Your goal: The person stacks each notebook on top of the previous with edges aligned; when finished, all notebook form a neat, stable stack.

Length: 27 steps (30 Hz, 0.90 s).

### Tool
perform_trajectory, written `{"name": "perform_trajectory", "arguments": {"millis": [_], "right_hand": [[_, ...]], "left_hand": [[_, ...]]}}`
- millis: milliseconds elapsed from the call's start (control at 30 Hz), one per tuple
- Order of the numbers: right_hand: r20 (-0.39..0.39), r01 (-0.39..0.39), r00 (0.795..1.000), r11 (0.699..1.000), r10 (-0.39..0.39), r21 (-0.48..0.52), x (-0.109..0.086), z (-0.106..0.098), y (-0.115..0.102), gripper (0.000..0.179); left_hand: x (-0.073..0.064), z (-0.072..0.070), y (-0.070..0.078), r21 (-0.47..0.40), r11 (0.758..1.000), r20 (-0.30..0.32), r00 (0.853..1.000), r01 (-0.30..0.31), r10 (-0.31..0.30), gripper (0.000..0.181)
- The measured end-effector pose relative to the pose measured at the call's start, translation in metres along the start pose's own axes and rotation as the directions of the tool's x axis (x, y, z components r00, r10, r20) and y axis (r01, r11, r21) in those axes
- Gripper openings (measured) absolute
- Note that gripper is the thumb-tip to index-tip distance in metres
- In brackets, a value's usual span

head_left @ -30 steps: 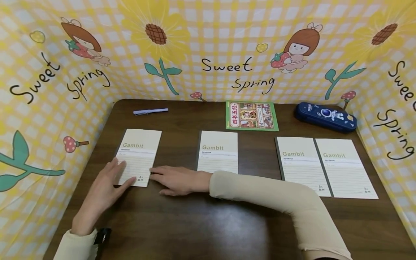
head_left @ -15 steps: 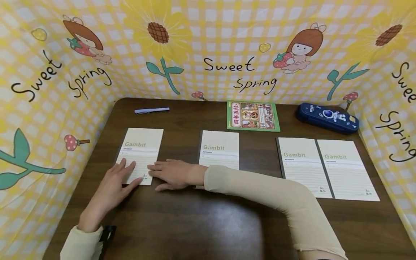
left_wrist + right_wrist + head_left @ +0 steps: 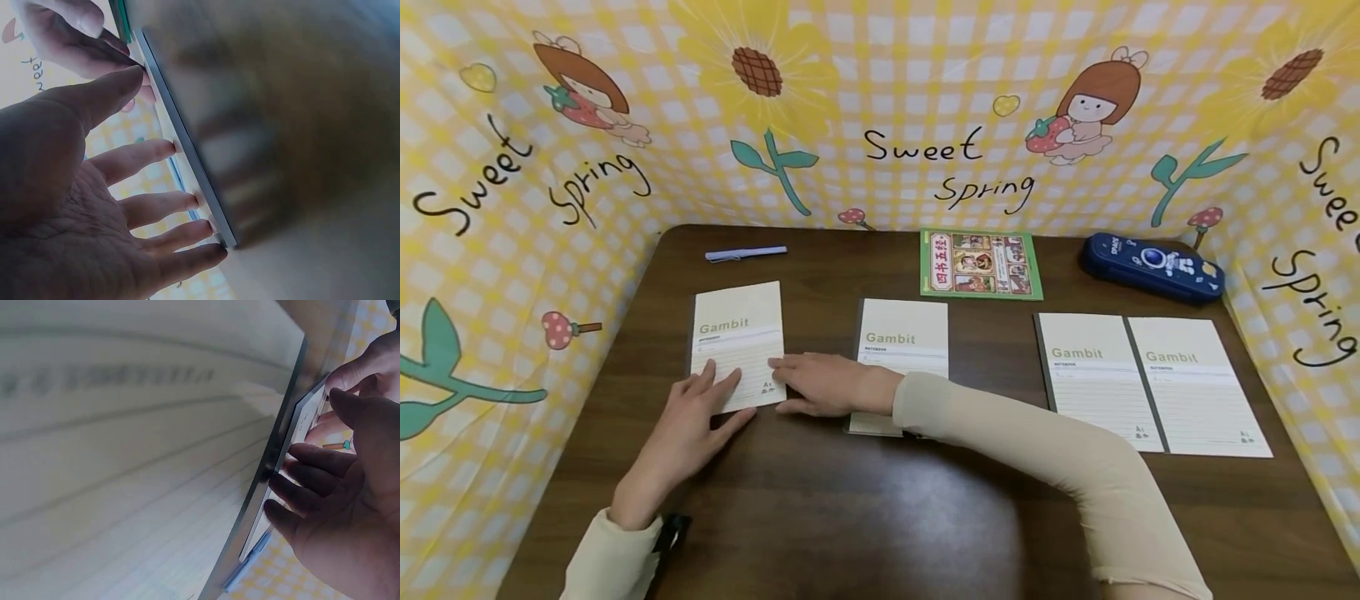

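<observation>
A white "Gambit" notebook (image 3: 739, 321) with a dark spine lies slightly turned on the left of the table. My left hand (image 3: 688, 421) rests on its lower left part, fingers spread and fairly straight, thumb near the bottom edge. In the left wrist view, the fingertips (image 3: 197, 201) of that hand meet the thin notebook (image 3: 181, 134). From the other side, my right hand (image 3: 827, 385) touches the notebook's right edge with extended fingertips. Its wrist and sleeve cross over a second Gambit notebook (image 3: 904, 321) and hide part of it.
Two more Gambit notebooks, a left one (image 3: 1086, 379) and a right one (image 3: 1198, 387), lie side by side at the right. Along the back are a light blue pen (image 3: 746, 253), a green picture book (image 3: 981, 264) and a navy pencil case (image 3: 1152, 267). Patterned cloth (image 3: 917, 75) surrounds the table.
The left notebook has slid to the right and a little away, turning slightly counterclockwise. Both hands have moved with it. The other notebooks, pen, book and pencil case stay in place.
</observation>
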State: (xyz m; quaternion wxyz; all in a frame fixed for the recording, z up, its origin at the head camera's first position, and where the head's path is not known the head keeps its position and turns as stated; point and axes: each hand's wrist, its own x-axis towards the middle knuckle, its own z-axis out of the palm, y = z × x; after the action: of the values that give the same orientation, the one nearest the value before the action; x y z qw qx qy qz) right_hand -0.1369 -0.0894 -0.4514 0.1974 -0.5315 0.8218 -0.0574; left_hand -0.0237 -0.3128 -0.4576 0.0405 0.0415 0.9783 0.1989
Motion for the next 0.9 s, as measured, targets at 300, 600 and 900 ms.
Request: {"name": "perform_trajectory", "arguments": {"millis": [300, 600, 900], "right_hand": [[-0.102, -0.012, 0.994, 0.991, 0.025, 0.132, -0.002, 0.002, 0.011, 0.042], [-0.125, -0.144, 0.921, 0.621, 0.369, 0.771, 0.003, 0.000, 0.005, 0.067], [0.068, -0.078, 0.841, -0.003, 0.536, 0.997, 0.009, -0.007, -0.001, 0.073]], "left_hand": [[0.008, 0.001, 0.007, -0.026, 0.999, -0.046, 0.999, -0.025, 0.023, 0.061], [0.008, -0.009, -0.001, -0.230, 0.936, -0.174, 0.935, 0.267, -0.309, 0.070], [0.011, -0.021, -0.009, -0.418, 0.843, -0.074, 0.912, 0.340, -0.404, 0.072]]}}
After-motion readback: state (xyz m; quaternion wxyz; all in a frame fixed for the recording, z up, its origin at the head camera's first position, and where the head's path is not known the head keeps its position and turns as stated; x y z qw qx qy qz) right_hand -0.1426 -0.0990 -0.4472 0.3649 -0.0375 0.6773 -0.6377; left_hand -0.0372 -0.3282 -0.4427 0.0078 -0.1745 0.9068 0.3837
